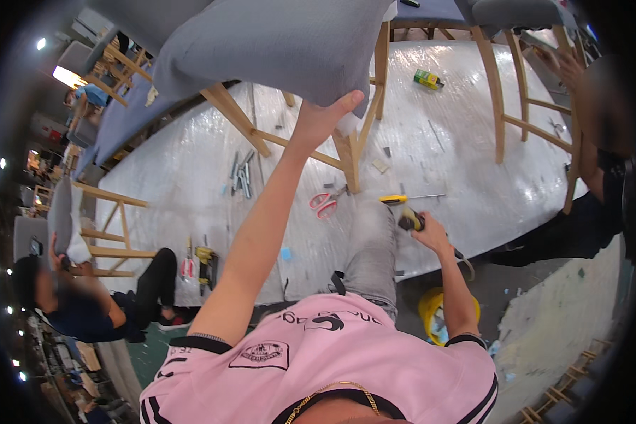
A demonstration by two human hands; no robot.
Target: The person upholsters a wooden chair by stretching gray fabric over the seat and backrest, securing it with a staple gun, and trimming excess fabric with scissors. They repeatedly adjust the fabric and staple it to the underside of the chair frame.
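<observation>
A grey upholstered chair (275,53) with pale wooden legs stands tilted in front of me on a plastic-covered work surface (212,169). My left hand (325,120) grips a corner of its seat by one leg, thumb over the grey cloth, the other fingers mostly hidden beneath. Lower right, my right hand (433,234) is wrapped round a black and yellow handheld tool (411,220), its exact kind unclear. A yellow-handled screwdriver (393,200) lies just beyond that tool. Red-handled scissors (324,205) rest left of the chair leg's foot.
Metal strips (242,173) lie left of the chair; a green-yellow box (427,79) lies beyond. Another black and yellow tool (205,264) is at left. Two people handle chairs, one at left (92,300), one at right (604,162). A yellow bucket (473,311) stands below my right arm.
</observation>
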